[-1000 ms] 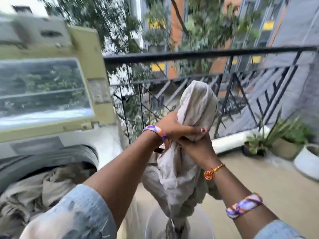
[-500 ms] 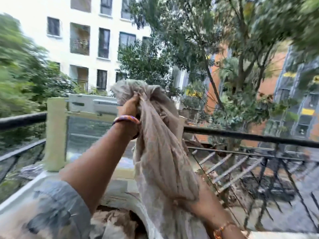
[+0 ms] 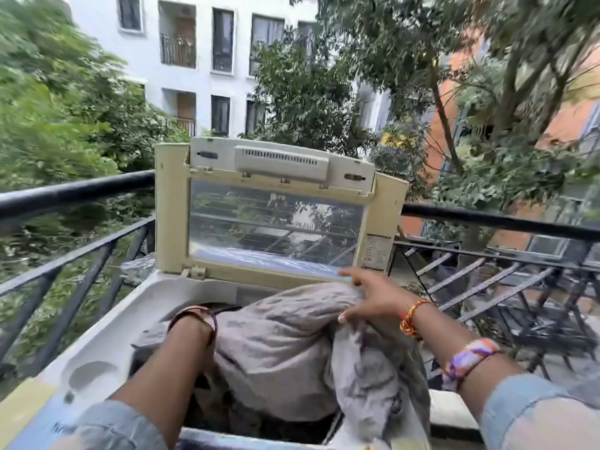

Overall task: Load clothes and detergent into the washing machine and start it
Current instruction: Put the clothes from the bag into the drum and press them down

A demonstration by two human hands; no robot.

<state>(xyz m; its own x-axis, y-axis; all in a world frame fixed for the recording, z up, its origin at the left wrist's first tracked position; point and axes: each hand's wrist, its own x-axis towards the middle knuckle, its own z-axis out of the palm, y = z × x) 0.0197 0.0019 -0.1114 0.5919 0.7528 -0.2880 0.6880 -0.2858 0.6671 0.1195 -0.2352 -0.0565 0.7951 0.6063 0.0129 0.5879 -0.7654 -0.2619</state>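
Note:
A top-loading washing machine (image 3: pixel 107 336) stands open in front of me, its lid (image 3: pixel 276 222) raised upright with a clear window. A large grey cloth (image 3: pixel 282 352) is bunched over the drum opening, and part of it hangs over the front right rim. My right hand (image 3: pixel 367 300) lies on top of the cloth near the lid, fingers stretched out and pressing it down. Only my left wrist (image 3: pixel 191 323), with its bangle, shows at the left of the bundle. The left hand itself is buried under the cloth inside the drum.
A black metal balcony railing (image 3: pixel 74 190) runs behind the machine on both sides. Folded metal racks (image 3: pixel 506 287) lean at the right. Trees and buildings fill the background beyond the railing.
The cloth, held high in the air by both hands before, has come down onto the drum opening. My left hand has gone under it and my right hand now presses on top.

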